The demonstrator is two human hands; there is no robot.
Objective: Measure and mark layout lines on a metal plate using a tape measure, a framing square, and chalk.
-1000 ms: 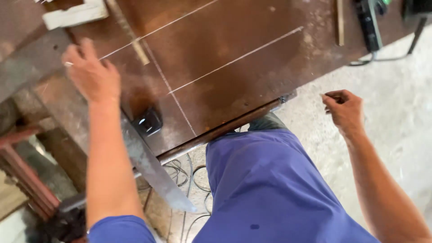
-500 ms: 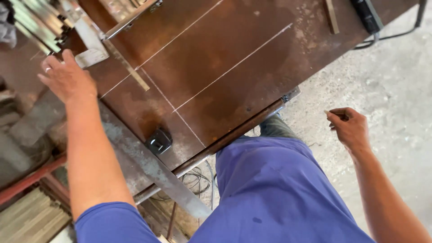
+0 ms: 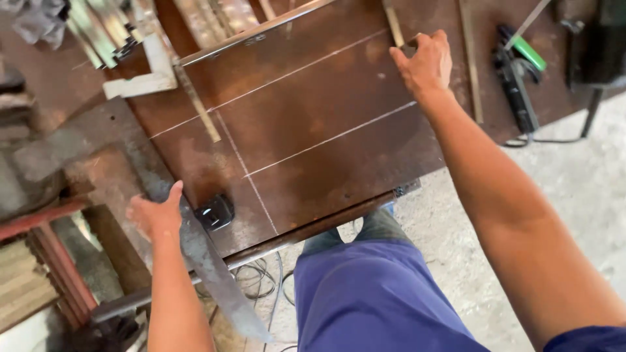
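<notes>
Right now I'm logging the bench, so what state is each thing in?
Left hand: open, resting on the plate's near-left edge.
Right hand: gripping the plate's far edge.
Rusty steel plate: flat, marked with white lines.
Small black block: sitting on the plate.
Power tool: lying idle, untouched.

— That plate (image 3: pixel 306 124)?
— Rusty brown sheet metal, matt, scored with pale chalk-like lines.
— The bar (image 3: pixel 195 241) at its edge?
— Dull grey steel, scuffed. The trousers (image 3: pixel 372 300) are blue cloth.

A rusty workbench (image 3: pixel 456 39) carries a chalk-lined steel sheet (image 3: pixel 306 130), a black magnet (image 3: pixel 214 212) and a power tool (image 3: pixel 515 85).
</notes>
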